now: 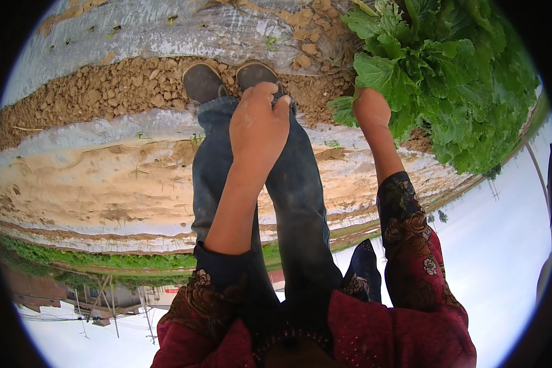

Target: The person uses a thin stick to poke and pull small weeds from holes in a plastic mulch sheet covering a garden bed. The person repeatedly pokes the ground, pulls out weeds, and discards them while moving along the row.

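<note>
My left hand (260, 122) hangs in front of my jeans, near the knees and shoes. Its fingers are loosely bent, thumb apart from them, and nothing shows in it. To the right, my right hand (371, 106) is curled into a fist at the edge of a mass of leafy green vegetables (441, 87). Green leaf shows on both sides of this fist, and a smaller leaf (343, 110) sticks out to its left. Its fingertips are turned away and hidden, as is the base of the plants.
My dark shoes (204, 83) stand on a strip of crumbly brown soil (124, 89). Plastic mulch film (202, 34) with small seedlings covers the bed ahead. Behind my legs lies another film-covered bed (96, 184) with soil on it. Buildings and poles appear upside down at lower left.
</note>
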The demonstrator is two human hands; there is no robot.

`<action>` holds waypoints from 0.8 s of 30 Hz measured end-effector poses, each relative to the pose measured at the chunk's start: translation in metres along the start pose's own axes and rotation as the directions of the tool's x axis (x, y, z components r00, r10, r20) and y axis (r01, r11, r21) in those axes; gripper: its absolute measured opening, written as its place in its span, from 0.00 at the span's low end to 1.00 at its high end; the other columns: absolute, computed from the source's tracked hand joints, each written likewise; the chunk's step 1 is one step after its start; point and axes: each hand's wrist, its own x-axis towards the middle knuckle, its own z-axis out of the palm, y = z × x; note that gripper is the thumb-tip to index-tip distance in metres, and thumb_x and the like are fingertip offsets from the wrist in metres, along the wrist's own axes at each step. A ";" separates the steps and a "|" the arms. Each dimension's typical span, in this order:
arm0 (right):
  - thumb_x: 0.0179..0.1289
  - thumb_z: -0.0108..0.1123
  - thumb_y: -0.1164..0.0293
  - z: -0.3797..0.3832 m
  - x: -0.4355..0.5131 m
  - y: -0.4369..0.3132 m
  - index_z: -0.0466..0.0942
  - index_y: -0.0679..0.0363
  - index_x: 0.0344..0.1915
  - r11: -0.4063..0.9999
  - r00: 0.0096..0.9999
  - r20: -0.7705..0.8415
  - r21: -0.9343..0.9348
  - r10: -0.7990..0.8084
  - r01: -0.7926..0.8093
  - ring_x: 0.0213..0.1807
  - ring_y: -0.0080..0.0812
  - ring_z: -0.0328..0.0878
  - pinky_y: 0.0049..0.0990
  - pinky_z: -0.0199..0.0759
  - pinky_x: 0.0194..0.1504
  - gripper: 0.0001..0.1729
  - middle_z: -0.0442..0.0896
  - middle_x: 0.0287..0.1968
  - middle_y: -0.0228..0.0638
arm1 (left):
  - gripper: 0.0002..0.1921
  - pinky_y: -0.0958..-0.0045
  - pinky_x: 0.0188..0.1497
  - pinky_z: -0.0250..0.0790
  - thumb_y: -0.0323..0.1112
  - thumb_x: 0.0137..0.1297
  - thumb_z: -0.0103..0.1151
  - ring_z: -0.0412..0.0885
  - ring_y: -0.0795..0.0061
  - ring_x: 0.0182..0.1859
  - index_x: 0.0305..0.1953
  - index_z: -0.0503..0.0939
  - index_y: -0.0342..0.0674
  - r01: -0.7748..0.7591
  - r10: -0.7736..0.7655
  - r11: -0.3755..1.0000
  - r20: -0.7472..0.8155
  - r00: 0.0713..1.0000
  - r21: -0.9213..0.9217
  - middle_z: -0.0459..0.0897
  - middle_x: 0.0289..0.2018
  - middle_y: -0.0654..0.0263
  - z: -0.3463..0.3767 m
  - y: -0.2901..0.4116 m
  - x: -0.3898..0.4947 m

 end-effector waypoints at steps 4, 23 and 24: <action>0.59 0.50 0.70 0.005 -0.012 -0.002 0.84 0.52 0.43 0.995 0.996 -0.075 0.095 0.040 -0.033 0.44 0.54 0.81 0.45 0.76 0.45 0.16 0.84 0.40 0.51 | 0.13 0.58 0.48 0.71 0.37 0.63 0.60 0.79 0.52 0.46 0.46 0.78 0.37 -0.007 0.007 1.000 -0.007 1.000 0.014 0.80 0.42 0.54 0.000 -0.002 0.002; 0.61 0.55 0.68 0.069 -0.002 0.010 0.85 0.50 0.48 0.870 0.977 -0.139 0.487 0.160 -0.073 0.45 0.50 0.83 0.39 0.76 0.46 0.17 0.85 0.44 0.47 | 0.13 0.58 0.47 0.71 0.35 0.63 0.60 0.79 0.51 0.45 0.45 0.78 0.35 -0.046 0.046 0.998 0.001 0.999 0.046 0.80 0.40 0.54 0.002 -0.001 0.001; 0.61 0.56 0.67 0.078 0.001 0.015 0.85 0.51 0.48 0.840 0.971 -0.188 0.542 0.145 -0.020 0.45 0.49 0.83 0.37 0.76 0.46 0.17 0.85 0.44 0.46 | 0.13 0.58 0.47 0.71 0.35 0.63 0.60 0.79 0.51 0.45 0.45 0.78 0.35 -0.054 0.054 0.997 0.002 0.999 0.055 0.80 0.40 0.54 0.002 -0.001 0.002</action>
